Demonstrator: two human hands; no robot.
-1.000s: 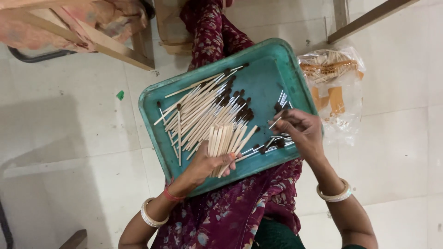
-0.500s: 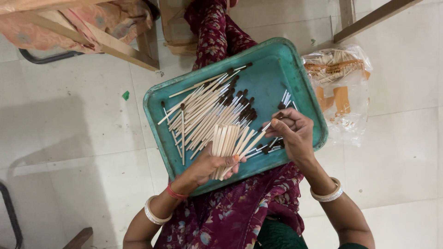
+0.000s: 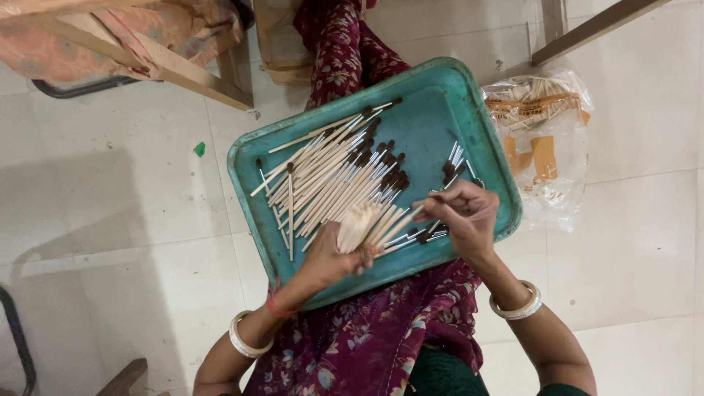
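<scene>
Two hands worked over teal tray (image 3: 469,110) on lap. Left hand (image 3: 334,257) closed round fanned bundle of plain sticks (image 3: 363,224), ends pointing up-right. Right hand (image 3: 462,213) pinched single stick (image 3: 400,218). Beyond, large pile of dark-tipped sticks (image 3: 330,176) lay diagonal, tips up-right; judged mostly unsorted. Farther right, plastic bag of sticks (image 3: 543,125) on floor.

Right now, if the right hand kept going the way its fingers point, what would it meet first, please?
The right hand points leftward across the teal tray, so it would probably meet first the bundle of sticks gripped in the left hand; one stick already seems to bridge them, though depth is unclear.
</scene>
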